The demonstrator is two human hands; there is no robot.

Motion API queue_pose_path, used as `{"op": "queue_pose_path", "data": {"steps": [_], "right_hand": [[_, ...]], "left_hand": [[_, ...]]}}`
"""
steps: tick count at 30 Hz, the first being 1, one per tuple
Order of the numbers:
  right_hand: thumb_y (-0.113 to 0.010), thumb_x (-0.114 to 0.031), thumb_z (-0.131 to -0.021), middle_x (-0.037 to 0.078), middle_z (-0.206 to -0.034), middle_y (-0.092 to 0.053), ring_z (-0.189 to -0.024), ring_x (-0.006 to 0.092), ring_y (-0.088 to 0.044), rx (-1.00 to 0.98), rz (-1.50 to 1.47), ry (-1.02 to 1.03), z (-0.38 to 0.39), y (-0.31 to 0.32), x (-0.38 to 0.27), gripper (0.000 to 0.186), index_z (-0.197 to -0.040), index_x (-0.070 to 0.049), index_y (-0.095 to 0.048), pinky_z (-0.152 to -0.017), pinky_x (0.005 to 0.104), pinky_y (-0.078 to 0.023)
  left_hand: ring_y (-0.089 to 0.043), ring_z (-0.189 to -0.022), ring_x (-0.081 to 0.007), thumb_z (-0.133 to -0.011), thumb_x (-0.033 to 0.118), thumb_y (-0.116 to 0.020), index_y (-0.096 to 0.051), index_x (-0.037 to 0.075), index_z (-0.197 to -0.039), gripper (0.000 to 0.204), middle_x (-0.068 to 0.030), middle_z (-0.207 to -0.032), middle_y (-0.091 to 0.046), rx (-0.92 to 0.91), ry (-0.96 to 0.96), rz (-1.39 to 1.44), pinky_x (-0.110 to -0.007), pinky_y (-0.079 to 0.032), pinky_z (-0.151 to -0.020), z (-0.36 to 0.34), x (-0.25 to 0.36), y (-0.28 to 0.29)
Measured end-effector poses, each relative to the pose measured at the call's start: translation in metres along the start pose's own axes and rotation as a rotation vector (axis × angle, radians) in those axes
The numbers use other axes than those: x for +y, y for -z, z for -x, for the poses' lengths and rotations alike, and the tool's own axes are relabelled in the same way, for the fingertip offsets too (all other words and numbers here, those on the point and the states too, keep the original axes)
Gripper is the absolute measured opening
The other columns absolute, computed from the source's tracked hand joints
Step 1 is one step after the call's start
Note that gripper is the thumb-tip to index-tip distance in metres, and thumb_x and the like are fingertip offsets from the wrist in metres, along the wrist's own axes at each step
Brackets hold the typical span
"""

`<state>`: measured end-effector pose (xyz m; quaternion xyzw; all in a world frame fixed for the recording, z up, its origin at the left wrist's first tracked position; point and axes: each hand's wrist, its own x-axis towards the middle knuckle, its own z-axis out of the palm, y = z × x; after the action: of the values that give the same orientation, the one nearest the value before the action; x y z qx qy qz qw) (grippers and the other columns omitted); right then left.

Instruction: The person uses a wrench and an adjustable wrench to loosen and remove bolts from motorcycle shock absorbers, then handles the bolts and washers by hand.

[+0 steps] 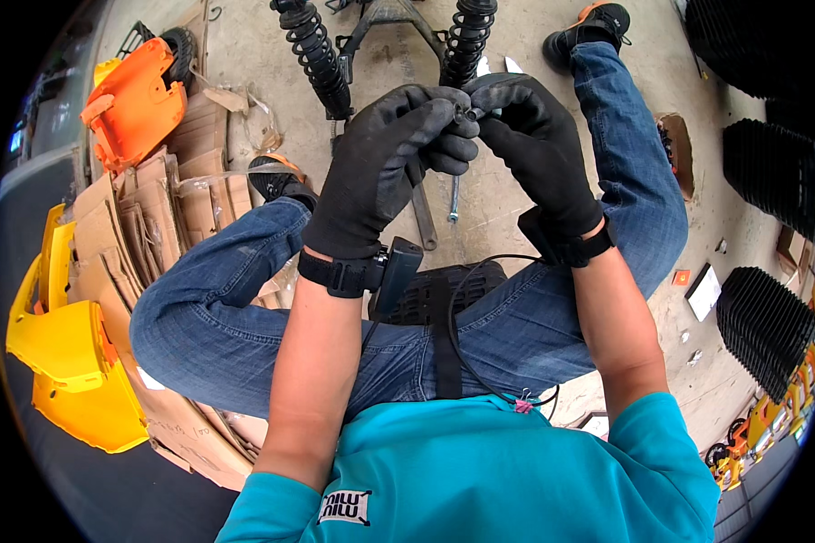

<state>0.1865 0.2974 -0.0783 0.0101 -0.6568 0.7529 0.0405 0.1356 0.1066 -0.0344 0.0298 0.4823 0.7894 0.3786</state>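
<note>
Both of my hands wear black gloves and meet in front of the frame with the coil shocks. My left hand (pixel 394 154) is closed, its thumb and fingers pinching a small dark metal piece with a round hollow end (pixel 470 115). From the other side, my right hand (pixel 534 136) pinches at the same spot; its fingertips cover whatever they grip, so I cannot make it out. Beneath my hands, a dark wrench (pixel 424 217) and a long silver bolt (pixel 454 201) lie on the concrete floor.
Two black coil shocks (pixel 315 54) (pixel 468 41) flank a dark frame (pixel 391 16) ahead. Flattened cardboard (pixel 118 244), an orange panel (pixel 136 100) and yellow panels (pixel 72 344) are at left. Black ribbed stacks (pixel 768 326) and an open carton (pixel 682 158) are at right.
</note>
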Motion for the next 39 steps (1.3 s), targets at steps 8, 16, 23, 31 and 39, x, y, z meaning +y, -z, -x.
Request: {"op": "queue_pose_path", "data": {"steps": [8,16,23,31,39], "right_hand": [[-0.065,-0.005,-0.085,0.004,-0.101,-0.064,-0.083,0.0109,-0.062,0.010,0.120,0.071,-0.001,0.000,-0.004,0.022,-0.107,-0.004,-0.067,-0.074,0.0261,-0.051],[-0.065,-0.008,-0.084,0.003,-0.100,-0.064,-0.082,0.0100,-0.060,0.016,0.155,-0.008,0.000,-0.001,-0.008,0.022,-0.106,-0.005,-0.069,-0.074,0.0257,-0.050],[-0.066,-0.008,-0.084,0.003,-0.098,-0.064,-0.080,0.0100,-0.059,0.015,0.153,-0.003,0.001,0.000,-0.004,0.023,-0.107,-0.005,-0.069,-0.072,0.0257,-0.049],[-0.069,-0.009,-0.086,0.002,-0.092,-0.066,-0.078,0.0084,-0.058,0.089,0.183,-0.175,-0.001,-0.007,-0.010,0.020,-0.105,-0.003,-0.067,-0.069,0.0247,-0.047],[-0.062,-0.008,-0.089,-0.001,-0.084,-0.063,-0.071,0.0037,-0.051,-0.024,0.034,-0.454,-0.004,-0.008,0.000,0.020,-0.107,0.000,-0.065,-0.062,0.0207,-0.042]], "left_hand": [[-0.070,-0.085,-0.0184,-0.099,0.024,-0.058,-0.057,-0.004,-0.120,0.035,-0.0138,-0.101,-0.069,0.014,-0.019,0.050,-0.030,-0.058,-0.074,-0.001,-0.002,0.008],[-0.071,-0.086,-0.0206,-0.100,0.023,-0.056,-0.056,-0.005,-0.122,0.036,-0.0171,-0.103,-0.070,0.004,-0.027,0.085,-0.031,-0.059,-0.075,-0.002,-0.005,0.014],[-0.071,-0.085,-0.0204,-0.100,0.022,-0.056,-0.058,-0.005,-0.120,0.033,-0.0161,-0.102,-0.070,0.003,-0.024,0.097,-0.032,-0.059,-0.075,-0.003,-0.006,0.015],[-0.060,-0.074,-0.0121,-0.100,0.020,-0.058,-0.061,0.002,-0.114,0.023,-0.0051,-0.086,-0.061,0.100,0.038,0.086,-0.025,-0.050,-0.067,-0.004,-0.008,0.008],[-0.056,-0.075,-0.0116,-0.104,0.027,-0.048,-0.061,0.002,-0.114,0.031,-0.0041,-0.088,-0.060,0.081,0.055,0.085,-0.025,-0.047,-0.069,-0.004,-0.026,0.030]]}}
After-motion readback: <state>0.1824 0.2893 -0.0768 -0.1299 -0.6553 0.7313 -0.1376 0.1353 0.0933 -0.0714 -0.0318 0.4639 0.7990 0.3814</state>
